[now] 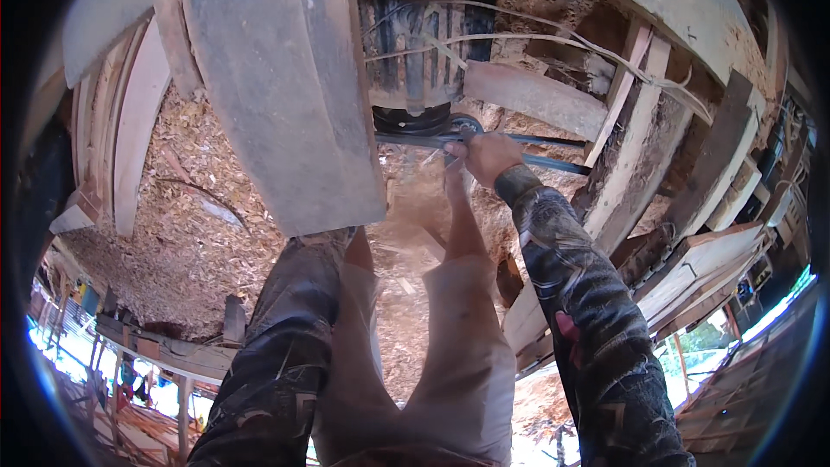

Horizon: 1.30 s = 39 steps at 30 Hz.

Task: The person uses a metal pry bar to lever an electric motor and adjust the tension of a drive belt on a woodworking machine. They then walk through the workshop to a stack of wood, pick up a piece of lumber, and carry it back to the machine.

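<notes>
Right of centre, toward the top, our right hand (493, 158) curls at the belts (555, 163) (hold unclear), a gap from the board (281, 104); our left hand, hidden, we cannot tell.

Tan wood chips (164, 268) cover the ground thickly at left and carry on through the middle. A thin, dark, curved stick (191, 182) lies on them at left, just beside a pale, flat scrap (220, 211).

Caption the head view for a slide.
Right hand at dark bands near black pulley; left hand hidden by a wide plank.
</notes>
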### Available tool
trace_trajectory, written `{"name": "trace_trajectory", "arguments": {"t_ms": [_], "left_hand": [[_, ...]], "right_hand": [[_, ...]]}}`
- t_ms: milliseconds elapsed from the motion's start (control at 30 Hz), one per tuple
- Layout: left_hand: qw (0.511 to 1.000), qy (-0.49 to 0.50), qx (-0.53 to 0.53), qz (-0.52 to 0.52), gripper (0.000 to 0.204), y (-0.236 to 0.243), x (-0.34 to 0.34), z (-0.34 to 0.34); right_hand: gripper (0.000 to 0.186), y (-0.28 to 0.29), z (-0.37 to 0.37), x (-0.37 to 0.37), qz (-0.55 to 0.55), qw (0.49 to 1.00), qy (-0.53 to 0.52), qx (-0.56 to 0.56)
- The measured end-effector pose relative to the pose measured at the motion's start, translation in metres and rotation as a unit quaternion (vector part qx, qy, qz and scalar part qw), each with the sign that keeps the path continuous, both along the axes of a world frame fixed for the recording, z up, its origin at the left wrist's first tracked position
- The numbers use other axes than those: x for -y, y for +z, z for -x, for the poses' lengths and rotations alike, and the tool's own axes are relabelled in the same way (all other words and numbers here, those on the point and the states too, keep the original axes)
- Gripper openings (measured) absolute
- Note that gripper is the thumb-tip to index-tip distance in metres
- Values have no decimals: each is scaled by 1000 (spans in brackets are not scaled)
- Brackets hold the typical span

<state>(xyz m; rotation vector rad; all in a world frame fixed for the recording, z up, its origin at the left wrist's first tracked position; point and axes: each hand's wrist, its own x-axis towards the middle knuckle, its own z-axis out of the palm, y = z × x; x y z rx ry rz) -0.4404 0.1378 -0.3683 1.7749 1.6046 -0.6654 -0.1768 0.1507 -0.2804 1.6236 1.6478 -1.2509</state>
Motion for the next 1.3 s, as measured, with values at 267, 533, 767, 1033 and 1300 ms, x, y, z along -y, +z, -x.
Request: {"name": "trace_trajectory", "arguments": {"t_ms": [267,533,767,1033,1300], "left_hand": [[1000,-18,-19,10,24,-34,9,4],[996,66,56,6,23,-39,6,-1],[880,453,142,-10,38,2,33,-37],[839,489,190,-144,61,10,65,-95],[807,537,222,-106,67,-36,54,-87]], "right_hand": [[59,-10,6,2,-24,997,27,-69],[58,-29,13,14,-30,999,-26,-11],[58,-20,14,2,-57,998,-2,-12],[59,-22,33,-1,-23,999,-37,-11],[56,-28,47,-7,2,997,-72,-9]]}}
